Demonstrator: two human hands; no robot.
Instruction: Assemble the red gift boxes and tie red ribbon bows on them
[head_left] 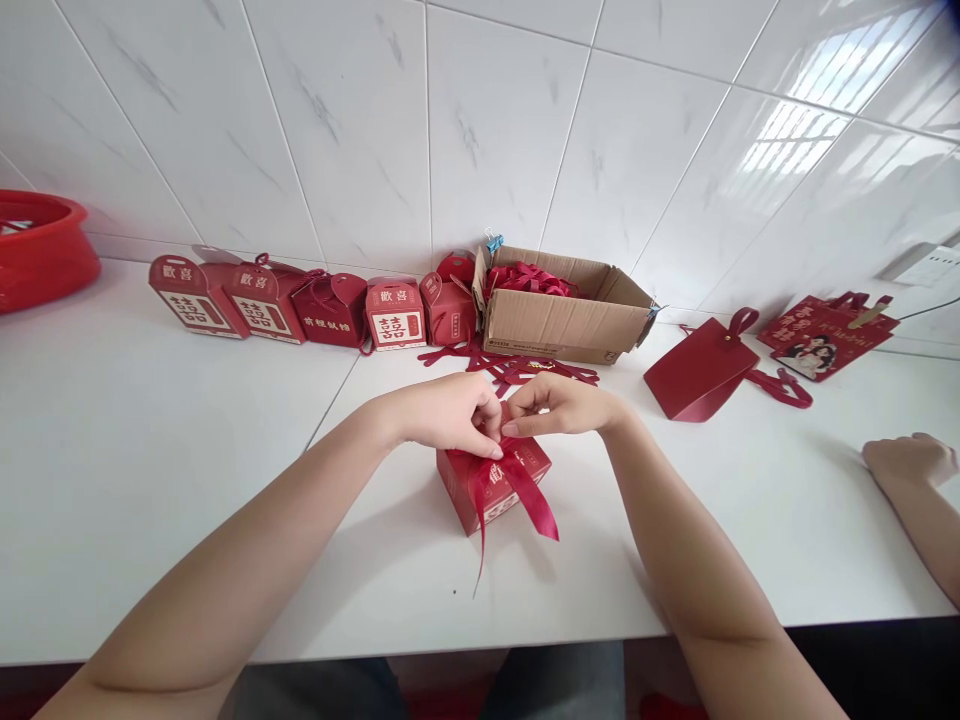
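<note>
A small red gift box (457,490) with pale lettering sits on the white table in front of me. Over its top, my left hand (450,415) and my right hand (559,405) meet, each with thumb and fingers pinched on a dark pink ribbon (529,490). Two ribbon tails hang down the near side of the box, one broad and one seen nearly edge-on. My fingers cover the ribbon's middle, so the shape of any knot is hidden.
Several red gift boxes (326,315) line the wall at left, beside a cardboard box (559,325) of ribbons. Loose ribbon strips (517,372) lie before it. A red bag (701,370) and a printed bag (829,335) stand right. A red basin (52,260) is far left; another person's hand (911,460) rests far right.
</note>
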